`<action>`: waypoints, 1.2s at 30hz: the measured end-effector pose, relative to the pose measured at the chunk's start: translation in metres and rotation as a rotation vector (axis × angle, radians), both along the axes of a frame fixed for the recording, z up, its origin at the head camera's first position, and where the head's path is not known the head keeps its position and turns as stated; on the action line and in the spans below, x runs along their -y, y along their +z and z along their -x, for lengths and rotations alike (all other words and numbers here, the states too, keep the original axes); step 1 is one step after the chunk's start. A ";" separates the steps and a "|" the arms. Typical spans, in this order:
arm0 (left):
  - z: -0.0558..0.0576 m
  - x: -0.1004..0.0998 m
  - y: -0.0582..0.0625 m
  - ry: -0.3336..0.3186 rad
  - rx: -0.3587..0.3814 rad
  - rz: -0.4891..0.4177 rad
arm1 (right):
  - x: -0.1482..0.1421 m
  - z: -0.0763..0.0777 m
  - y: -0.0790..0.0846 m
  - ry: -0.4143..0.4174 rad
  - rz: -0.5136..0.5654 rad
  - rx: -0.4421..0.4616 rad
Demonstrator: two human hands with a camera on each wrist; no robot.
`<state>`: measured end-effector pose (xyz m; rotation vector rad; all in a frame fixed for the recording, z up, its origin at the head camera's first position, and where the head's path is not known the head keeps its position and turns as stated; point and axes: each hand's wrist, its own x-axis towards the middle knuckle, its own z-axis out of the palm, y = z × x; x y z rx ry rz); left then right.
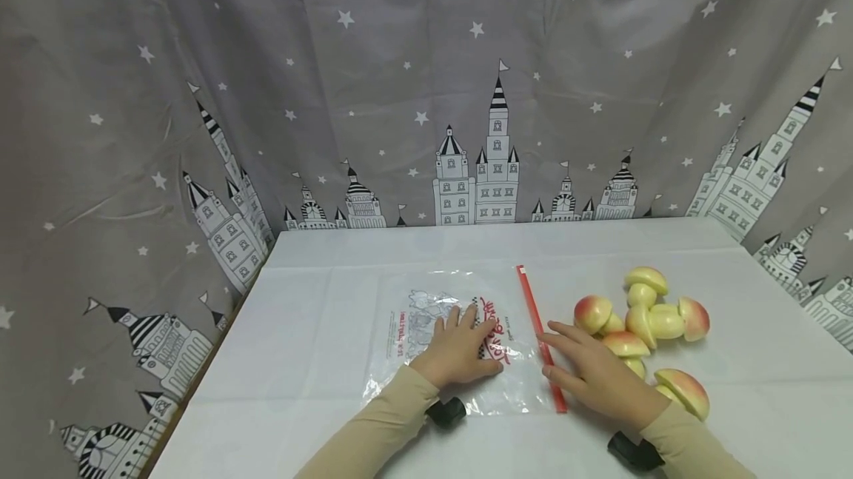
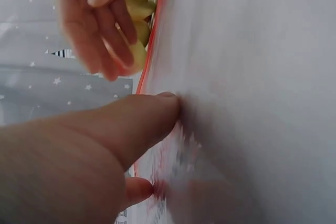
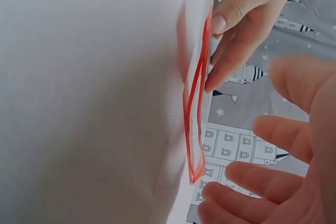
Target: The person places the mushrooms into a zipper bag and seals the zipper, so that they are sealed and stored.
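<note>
A clear zip bag (image 1: 393, 372) with red and black print lies flat on the table, its red zip edge (image 1: 537, 316) towards the right. My left hand (image 1: 461, 352) rests on the bag with its fingers spread; in the left wrist view the thumb (image 2: 149, 116) touches the plastic. My right hand (image 1: 596, 375) is beside the zip edge, fingers loosely extended and holding nothing. In the right wrist view the two red strips (image 3: 195, 90) of the bag's mouth stand slightly apart. Several yellow mushrooms (image 1: 665, 322) with reddish caps lie to the right of the bag.
A white cloth (image 1: 300, 331) covers the table. Behind it and at the sides hangs a grey curtain (image 1: 373, 64) printed with castles and stars. One mushroom (image 1: 686, 390) lies close to the right forearm. A black wrist camera (image 1: 445, 414) sits under the left wrist.
</note>
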<state>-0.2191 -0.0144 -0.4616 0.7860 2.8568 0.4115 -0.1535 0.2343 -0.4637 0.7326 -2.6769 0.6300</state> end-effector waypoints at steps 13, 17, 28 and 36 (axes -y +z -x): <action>0.007 0.007 0.002 0.016 0.012 0.009 | -0.002 0.000 0.001 -0.006 -0.017 0.150; 0.007 0.008 0.001 0.018 0.014 0.008 | -0.002 0.000 0.000 -0.014 -0.021 0.165; -0.008 -0.004 0.011 -0.034 0.018 -0.033 | -0.004 0.000 -0.004 -0.002 -0.048 0.143; -0.024 -0.020 0.005 -0.090 -0.034 0.027 | -0.003 0.001 -0.005 -0.009 -0.058 0.139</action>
